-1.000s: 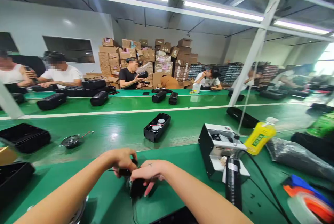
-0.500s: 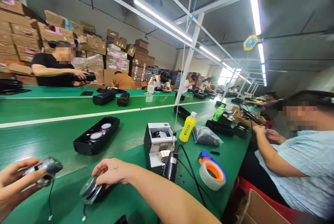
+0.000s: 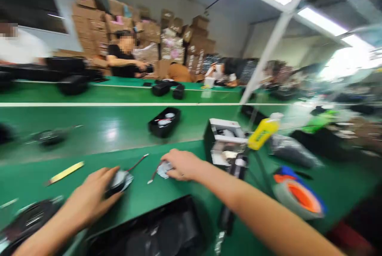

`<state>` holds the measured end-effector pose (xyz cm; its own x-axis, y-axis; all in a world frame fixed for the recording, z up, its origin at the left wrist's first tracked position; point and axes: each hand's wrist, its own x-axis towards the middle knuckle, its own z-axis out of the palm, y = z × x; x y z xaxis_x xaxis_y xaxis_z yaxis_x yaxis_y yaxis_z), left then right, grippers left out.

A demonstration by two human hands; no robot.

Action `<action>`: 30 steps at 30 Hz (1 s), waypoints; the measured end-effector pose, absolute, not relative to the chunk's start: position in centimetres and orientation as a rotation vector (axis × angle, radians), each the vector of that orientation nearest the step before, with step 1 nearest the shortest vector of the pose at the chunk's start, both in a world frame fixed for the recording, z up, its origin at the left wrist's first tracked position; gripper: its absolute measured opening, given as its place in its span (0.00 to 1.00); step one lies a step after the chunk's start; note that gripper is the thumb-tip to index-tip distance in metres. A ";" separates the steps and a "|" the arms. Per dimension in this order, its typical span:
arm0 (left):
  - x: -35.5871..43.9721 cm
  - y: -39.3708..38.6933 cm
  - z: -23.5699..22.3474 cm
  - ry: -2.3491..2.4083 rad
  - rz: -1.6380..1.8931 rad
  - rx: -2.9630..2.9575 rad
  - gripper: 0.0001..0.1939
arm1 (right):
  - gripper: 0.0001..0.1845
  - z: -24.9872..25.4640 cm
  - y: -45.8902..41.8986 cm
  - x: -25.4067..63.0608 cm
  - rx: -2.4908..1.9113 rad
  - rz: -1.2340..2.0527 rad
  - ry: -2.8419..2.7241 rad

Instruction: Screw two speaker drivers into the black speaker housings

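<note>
Both hands now lowered onto green mat: left hand [image 3: 89, 196] cups round metallic speaker [image 3: 120, 180]; right hand [image 3: 182, 164] pinches second speaker [image 3: 163, 169].

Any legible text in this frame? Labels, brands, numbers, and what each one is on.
None can be read; the frame is motion-blurred.
Yellow bottle: dark label, too blurred to read.
White box: marks on its front, too blurred to read.
Cardboard cartons: pink and white labels, too small and blurred to read.
Speaker parts under the left hand and right hand: no visible text.
</note>
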<state>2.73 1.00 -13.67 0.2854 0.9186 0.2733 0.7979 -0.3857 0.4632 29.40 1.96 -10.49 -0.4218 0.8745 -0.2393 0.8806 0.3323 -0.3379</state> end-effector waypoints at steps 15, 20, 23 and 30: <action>-2.4 -7.6 -6.8 1.619 0.706 1.941 0.22 | 0.26 -8.7 -11.9 33.2 1.570 -0.251 3.209; -3.2 -12.4 -7.9 1.438 0.665 2.179 0.16 | 0.23 -12.7 -13.2 31.4 1.516 -0.088 3.145; -3.5 -13.0 -8.4 1.484 0.692 2.132 0.19 | 0.22 -13.1 -12.6 31.0 1.479 -0.130 3.137; -1.7 -12.4 -8.6 1.519 0.911 1.785 0.15 | 0.19 -11.4 -10.7 29.8 1.199 -0.271 3.044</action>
